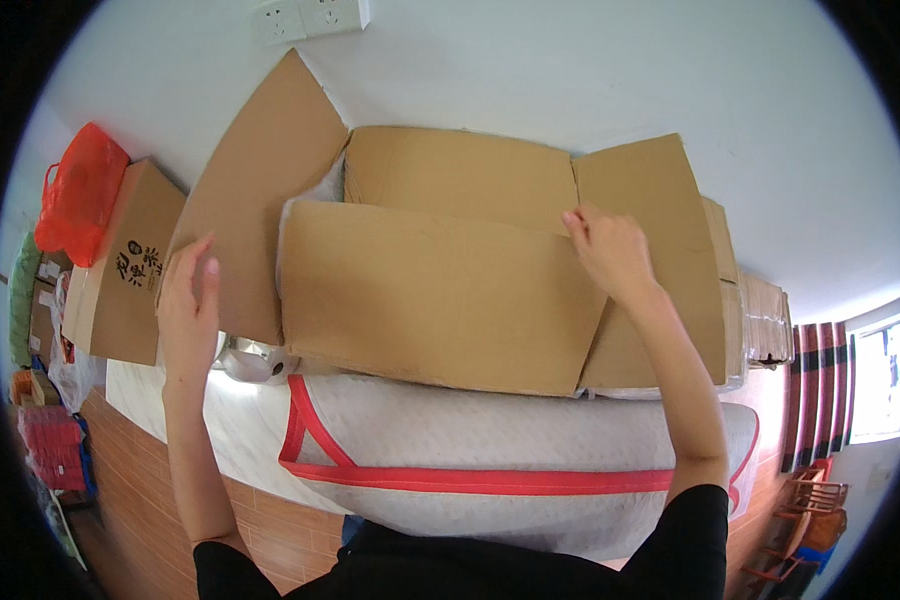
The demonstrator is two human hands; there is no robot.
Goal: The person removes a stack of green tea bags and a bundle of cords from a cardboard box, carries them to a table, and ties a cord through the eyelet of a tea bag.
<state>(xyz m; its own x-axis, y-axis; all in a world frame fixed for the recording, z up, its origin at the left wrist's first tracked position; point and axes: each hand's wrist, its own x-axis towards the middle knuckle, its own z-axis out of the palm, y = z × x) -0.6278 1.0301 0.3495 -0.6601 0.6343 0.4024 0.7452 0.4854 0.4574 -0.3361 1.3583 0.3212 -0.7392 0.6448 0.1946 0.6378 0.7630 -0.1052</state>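
Cardboard box (435, 295): in front of me at the middle of the view, beside the white wall (530, 60), its top opened out.
Side flaps: left flap (260, 200) and right flap (660, 270) splay outward, I judge because their creases let them lean away from the mouth.
Right hand (610, 250): fingers curled at the front panel's upper right; I cannot tell whether they pinch cardboard.
Left hand (190, 305): loosely open beside the left flap, probably placed to steady it; contact is unclear.
Padded mat (530, 430): red-trimmed, lying in front, perhaps as cushioning.
Silver object (255, 362): near the box's lower left corner.
Red bag (85, 195): against a brown carton (120, 300), which likely props it.
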